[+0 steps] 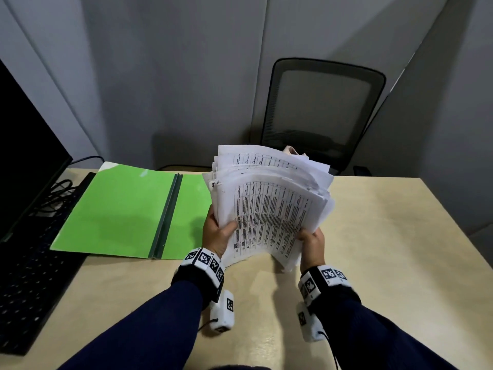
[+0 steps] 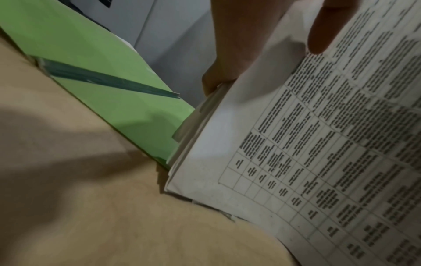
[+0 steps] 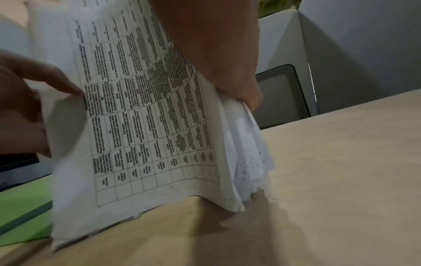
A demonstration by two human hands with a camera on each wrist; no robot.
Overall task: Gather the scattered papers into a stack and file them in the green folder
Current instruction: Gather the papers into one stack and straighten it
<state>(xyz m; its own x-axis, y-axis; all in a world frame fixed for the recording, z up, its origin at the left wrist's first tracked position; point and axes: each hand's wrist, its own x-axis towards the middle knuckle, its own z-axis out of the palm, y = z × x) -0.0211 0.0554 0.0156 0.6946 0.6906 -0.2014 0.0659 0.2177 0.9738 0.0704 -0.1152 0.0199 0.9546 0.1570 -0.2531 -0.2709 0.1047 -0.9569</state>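
Both my hands grip the thick uneven stack of white printed paper sheets (image 1: 269,206): left hand (image 1: 217,237) curled round its left edge with thumb on the top sheet, right hand (image 1: 312,245) clamping its right edge. Stack stands tilted, bottom edge touching the light wooden bench (image 1: 386,249), sheets fanned at the top. Glossy green plastic folder (image 1: 128,209) lies open flat just left of the stack, beside a black keyboard (image 1: 32,284). Black mesh office chair (image 1: 322,110) behind the bench.

One stack of papers (image 1: 269,206), one green folder (image 1: 128,209), one chair (image 1: 322,110), two hands.
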